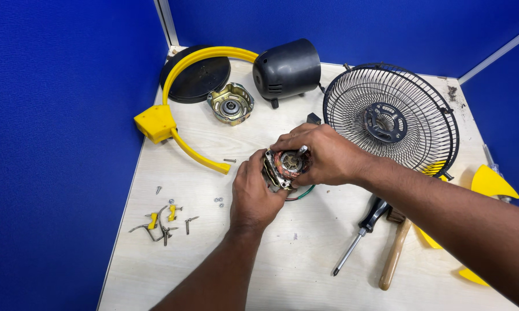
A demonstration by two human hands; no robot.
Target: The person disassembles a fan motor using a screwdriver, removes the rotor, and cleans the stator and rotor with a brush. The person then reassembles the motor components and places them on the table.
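A pale woodgrain tabletop [305, 253] carries a round black wire fan guard [391, 118]. At centre, both hands grip a fan motor [285, 167], copper windings and steel shaft pointing up toward the camera: left hand [253, 196] fingers wrap its metal casing, right hand [323, 154] fingers pinch the top.

Bright, even overhead light filled the scene. Soft, short shadows lay on the counter [305, 253] beneath each hand. Focus was sharp throughout, without glare; straight lines bowed slightly towards the edges.
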